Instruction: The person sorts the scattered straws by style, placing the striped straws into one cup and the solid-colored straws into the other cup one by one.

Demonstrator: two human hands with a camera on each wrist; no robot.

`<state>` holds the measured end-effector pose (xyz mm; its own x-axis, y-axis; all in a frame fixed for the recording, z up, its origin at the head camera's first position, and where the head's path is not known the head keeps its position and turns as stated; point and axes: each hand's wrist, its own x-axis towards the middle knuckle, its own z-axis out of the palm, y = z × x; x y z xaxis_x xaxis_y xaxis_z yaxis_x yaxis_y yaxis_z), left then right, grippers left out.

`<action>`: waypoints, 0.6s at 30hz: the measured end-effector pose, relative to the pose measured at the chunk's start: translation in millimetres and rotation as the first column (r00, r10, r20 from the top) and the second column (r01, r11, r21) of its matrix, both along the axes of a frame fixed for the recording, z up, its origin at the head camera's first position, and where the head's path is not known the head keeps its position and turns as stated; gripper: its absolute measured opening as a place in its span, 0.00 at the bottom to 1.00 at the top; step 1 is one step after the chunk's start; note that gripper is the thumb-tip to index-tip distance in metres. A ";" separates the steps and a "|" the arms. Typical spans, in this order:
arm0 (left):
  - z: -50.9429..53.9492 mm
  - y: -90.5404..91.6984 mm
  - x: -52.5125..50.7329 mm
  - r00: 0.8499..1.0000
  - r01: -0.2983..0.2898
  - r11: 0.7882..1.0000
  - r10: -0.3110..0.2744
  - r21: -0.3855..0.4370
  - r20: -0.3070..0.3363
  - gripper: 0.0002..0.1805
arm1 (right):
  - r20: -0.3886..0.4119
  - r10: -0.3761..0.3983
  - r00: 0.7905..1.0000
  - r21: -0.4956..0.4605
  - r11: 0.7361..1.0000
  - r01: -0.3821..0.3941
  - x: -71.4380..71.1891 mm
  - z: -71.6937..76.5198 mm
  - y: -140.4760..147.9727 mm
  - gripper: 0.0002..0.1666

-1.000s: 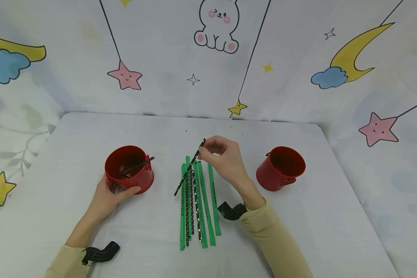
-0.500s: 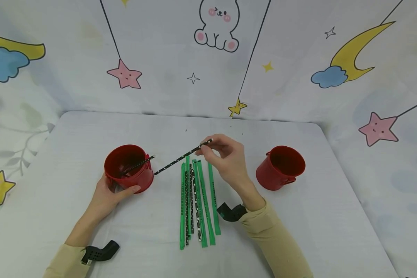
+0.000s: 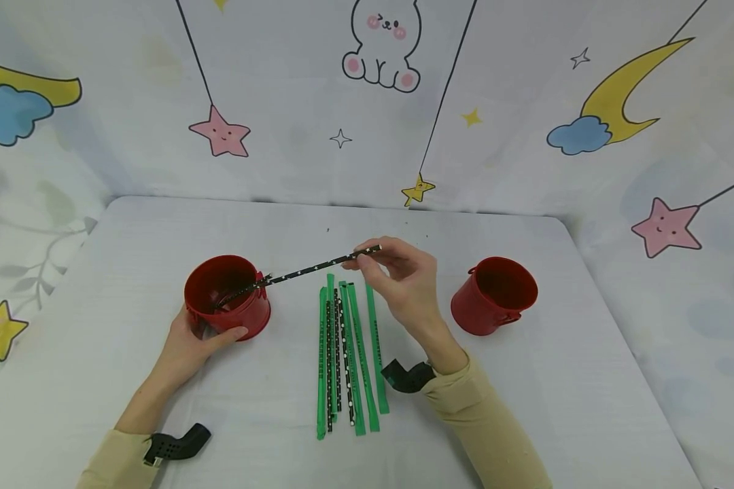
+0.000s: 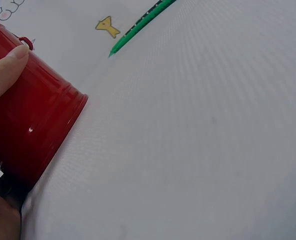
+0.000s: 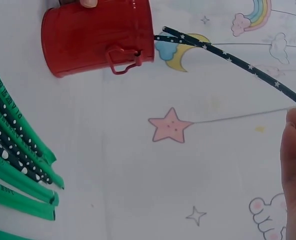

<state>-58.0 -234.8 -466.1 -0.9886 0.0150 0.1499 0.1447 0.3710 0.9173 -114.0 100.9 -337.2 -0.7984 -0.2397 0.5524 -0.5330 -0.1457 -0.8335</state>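
My left hand (image 3: pixel 186 350) holds a small red metal bucket (image 3: pixel 252 318), thumb along its front wall; the left wrist view shows the thumb (image 4: pixel 8 70) on the red wall. One black patterned straw (image 3: pixel 238 297) leans inside it, its end poking over the rim. Thumb and fingers of my right hand (image 3: pixel 406 282) pinch another black straw with white stars (image 3: pixel 318 267). Its far tip stands by the bucket's rim, crossing the end of the leaning straw in the right wrist view. Contact between the two straws is unclear.
Green flat tubes with black print (image 3: pixel 373 353) and black dotted straws (image 3: pixel 345 367) lie side by side mid-table. A second red bucket (image 3: pixel 480 309) stands at the right. A printed cloth backdrop (image 3: pixel 300 88) rises behind the white tabletop (image 3: pixel 251 407).
My right hand has swung the pinched straw from steeply slanted above the pile to nearly level, its tip moving left to the bucket's rim. The left hand and bucket stay put.
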 end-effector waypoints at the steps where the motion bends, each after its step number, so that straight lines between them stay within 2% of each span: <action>1: 0.0 0.1 0.0 1.000 0.001 1.000 -0.001 0.001 -0.002 0.47 | -0.002 0.002 1.000 0.000 1.000 -0.002 -0.1 -0.3 -0.3 0.12; 10: 2.9 0.2 -0.5 1.000 0.012 0.999 -0.012 0.030 -0.014 0.47 | -0.012 0.036 0.999 0.017 0.999 -0.036 0.0 -2.8 -5.3 0.12; 18: 3.2 0.5 -0.5 1.000 0.017 0.999 -0.016 0.037 -0.010 0.46 | -0.012 0.054 0.998 0.046 0.997 -0.054 -1.1 2.9 -15.8 0.08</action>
